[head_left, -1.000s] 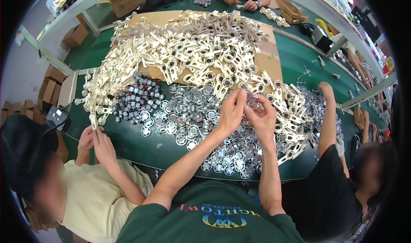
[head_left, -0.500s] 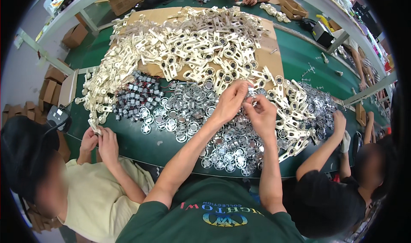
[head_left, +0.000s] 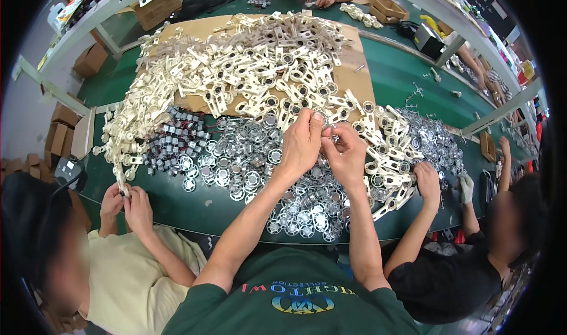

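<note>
My left hand and my right hand meet above the middle of the table. The fingertips of both are closed on a small silver piece, mostly covered by the fingers, so its kind does not show. Beneath and in front of them spreads a heap of round silver metal parts, spoked like little wheels. Beyond my hands lies a large pile of cream plastic parts, long arms with ring-shaped ends. More cream parts lie to the right of my right hand.
Dark block-shaped parts are piled at the left, small silver parts at the right. A co-worker's hands hold a cream part at left. Another co-worker's hand reaches in at right. A cardboard sheet lies under the pile.
The whole view has shifted slightly, moving the table leftward in the picture. My hands stay together over the heap. The right co-worker's hand has moved left, from the small silver parts to the cream parts.
</note>
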`<state>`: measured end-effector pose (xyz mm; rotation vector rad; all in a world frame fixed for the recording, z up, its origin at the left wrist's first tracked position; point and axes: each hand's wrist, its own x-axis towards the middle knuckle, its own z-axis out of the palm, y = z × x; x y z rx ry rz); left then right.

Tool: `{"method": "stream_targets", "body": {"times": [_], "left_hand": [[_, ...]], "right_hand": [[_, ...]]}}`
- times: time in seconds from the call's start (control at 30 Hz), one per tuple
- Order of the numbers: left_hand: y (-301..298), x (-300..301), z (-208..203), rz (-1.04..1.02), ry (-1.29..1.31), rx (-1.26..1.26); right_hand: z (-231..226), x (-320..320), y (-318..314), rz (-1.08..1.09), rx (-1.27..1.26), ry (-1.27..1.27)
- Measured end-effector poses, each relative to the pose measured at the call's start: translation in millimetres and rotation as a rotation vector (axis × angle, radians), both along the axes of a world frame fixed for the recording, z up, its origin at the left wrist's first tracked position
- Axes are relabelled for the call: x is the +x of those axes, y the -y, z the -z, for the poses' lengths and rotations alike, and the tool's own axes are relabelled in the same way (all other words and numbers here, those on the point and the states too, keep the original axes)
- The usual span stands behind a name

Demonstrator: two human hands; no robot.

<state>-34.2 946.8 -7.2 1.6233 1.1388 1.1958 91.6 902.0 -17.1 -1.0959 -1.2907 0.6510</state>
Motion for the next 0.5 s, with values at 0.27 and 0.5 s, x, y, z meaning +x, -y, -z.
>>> {"method": "stream_targets", "body": {"times": [0.27,0.5], "left_hand": [[-13,-6,32,0.138,0.517,-0.386],[-11,-18,33,0.234,0.642,-0.46]], "right_hand": [[-9,-29,19,0.196,0.33,0.518],[10,-1,8,-0.197,-0.152,-0.537]]}}
